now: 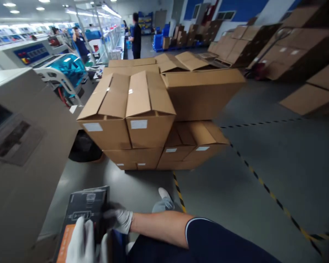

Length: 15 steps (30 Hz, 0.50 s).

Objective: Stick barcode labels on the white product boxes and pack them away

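Item under inspection: a flat, dark grey printed carton with an orange corner panel (84, 208), held low in the foreground between both hands. The left hand in a white glove (80, 241) is closed on the carton's lower part, with its fingers across the front face. The right hand in a white glove with dark fingertips (118, 218) is closed on the carton's right edge, its fingers partly hidden. The carton appears stiff and fairly light, though its contents cannot be confirmed. The smooth printed face may prove slippery, so the long edges look the sounder hold.

The floor is grey painted concrete (265, 164), marked with a yellow-and-black tape line (265, 190). Ahead stands a stack of brown corrugated cartons with raised flaps (126, 124). A beige machine housing (24, 146) runs along the left. One co-worker in a dark shirt (136, 38) and another co-worker in a dark shirt (80, 44) stand well beyond the stack.
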Tool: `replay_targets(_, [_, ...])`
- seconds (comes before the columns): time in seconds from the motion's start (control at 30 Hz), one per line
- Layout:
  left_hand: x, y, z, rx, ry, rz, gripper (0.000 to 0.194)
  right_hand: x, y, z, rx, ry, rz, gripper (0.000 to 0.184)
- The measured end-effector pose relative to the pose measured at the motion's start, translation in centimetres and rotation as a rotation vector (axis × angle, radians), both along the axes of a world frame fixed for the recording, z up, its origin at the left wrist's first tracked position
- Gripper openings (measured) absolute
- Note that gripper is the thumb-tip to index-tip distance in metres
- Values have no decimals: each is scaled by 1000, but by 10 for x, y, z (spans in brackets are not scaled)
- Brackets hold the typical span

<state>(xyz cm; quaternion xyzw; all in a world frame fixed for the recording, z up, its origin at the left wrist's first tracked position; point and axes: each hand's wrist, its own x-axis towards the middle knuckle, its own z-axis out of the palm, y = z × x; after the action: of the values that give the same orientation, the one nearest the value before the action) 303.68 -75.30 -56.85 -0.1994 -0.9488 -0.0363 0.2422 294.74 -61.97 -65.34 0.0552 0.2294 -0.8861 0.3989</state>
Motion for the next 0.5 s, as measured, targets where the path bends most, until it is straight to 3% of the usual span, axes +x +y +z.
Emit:
replay_targets(0.13, [-78,154,6,-12,-30,-123,69,-35,165,-1,23,40,-301,38])
replay_targets(0.27, [-142,307,16,54,-237,-272,51,-52,328,-2,249,-48,-537,41])
replay_targets(0.4, [-196,418,2,344,-543,-393,69,-84,469,20,668,53,-733,52])
replay_targets(0.5, [-240,475,-25,681,-781,-336,97,-138,543,44,1177,221,-647,50])
